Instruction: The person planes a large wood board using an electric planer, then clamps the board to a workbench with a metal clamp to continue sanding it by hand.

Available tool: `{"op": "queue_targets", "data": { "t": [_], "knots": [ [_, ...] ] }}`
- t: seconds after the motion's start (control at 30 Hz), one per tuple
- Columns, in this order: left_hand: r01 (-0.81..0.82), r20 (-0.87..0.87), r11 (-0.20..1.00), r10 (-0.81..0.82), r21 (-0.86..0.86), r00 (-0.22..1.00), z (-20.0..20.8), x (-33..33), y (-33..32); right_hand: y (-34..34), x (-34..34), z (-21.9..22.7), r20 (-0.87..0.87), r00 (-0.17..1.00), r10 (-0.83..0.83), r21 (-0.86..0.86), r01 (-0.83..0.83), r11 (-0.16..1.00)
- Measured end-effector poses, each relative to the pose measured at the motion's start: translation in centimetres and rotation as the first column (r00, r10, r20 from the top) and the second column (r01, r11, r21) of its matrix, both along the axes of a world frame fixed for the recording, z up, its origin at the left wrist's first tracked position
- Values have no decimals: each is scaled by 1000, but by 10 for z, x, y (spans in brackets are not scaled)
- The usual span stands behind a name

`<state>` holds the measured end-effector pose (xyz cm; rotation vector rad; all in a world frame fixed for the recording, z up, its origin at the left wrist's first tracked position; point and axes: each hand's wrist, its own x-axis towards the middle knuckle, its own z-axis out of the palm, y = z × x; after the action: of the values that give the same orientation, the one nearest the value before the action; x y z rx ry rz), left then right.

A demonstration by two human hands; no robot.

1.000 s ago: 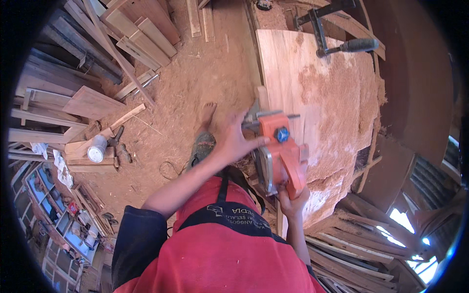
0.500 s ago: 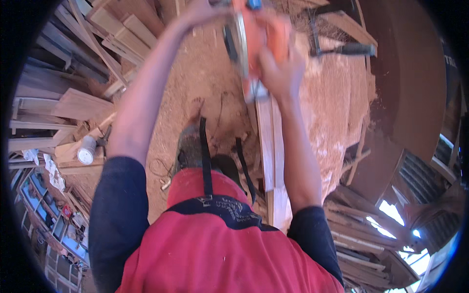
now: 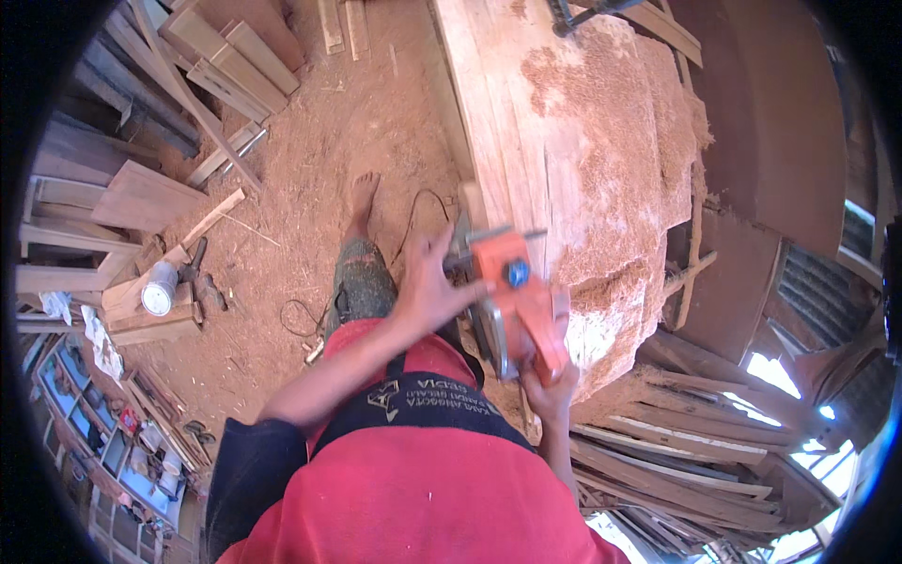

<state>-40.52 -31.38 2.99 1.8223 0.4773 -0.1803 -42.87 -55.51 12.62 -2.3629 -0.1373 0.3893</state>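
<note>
An orange electric planer (image 3: 520,305) with a blue front knob lies in front of my body on the right, at the near end of a pale wooden board (image 3: 489,113). My right hand (image 3: 550,387) is wrapped round its rear handle. At the planer's left front side is my left hand (image 3: 427,287), thumb reaching onto its edge and fingers by the dark metal part there. Motion smears the front of the planer a little, and the planer hides the board's near end.
Heaped shavings (image 3: 611,160) cover the work surface right of the board. A clamp (image 3: 573,14) sits at the far edge. Planks (image 3: 216,56) lean at far left, near a white can (image 3: 162,287). A cord (image 3: 299,320) lies on the floor by my leg.
Both hands have drawn the planer back from the far end toward my body. My arms are now bent, and more of the board shows.
</note>
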Motion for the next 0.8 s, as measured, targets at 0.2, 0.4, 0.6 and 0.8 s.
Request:
{"op": "queue_targets", "data": {
  "t": [0.2, 0.4, 0.6, 0.8],
  "knots": [
    [8, 40, 999, -9, 33, 999, -2, -3, -6, -11, -11, -2, -100, 990, -98, 26, 102, 994],
    [-33, 49, 998, 36, -60, 998, 1, 74, 64, 55, 66, -16, -54, 998, -27, 130, 34, 991],
    [-58, 219, 993, 80, -101, 972, -19, 172, 153, 151, 166, -18, 57, 998, 31, 143, -39, 989],
    [-53, 254, 993, 79, -107, 964, -19, 251, 230, 227, 250, -25, 31, 997, 66, 171, -70, 983]
  ]
}}
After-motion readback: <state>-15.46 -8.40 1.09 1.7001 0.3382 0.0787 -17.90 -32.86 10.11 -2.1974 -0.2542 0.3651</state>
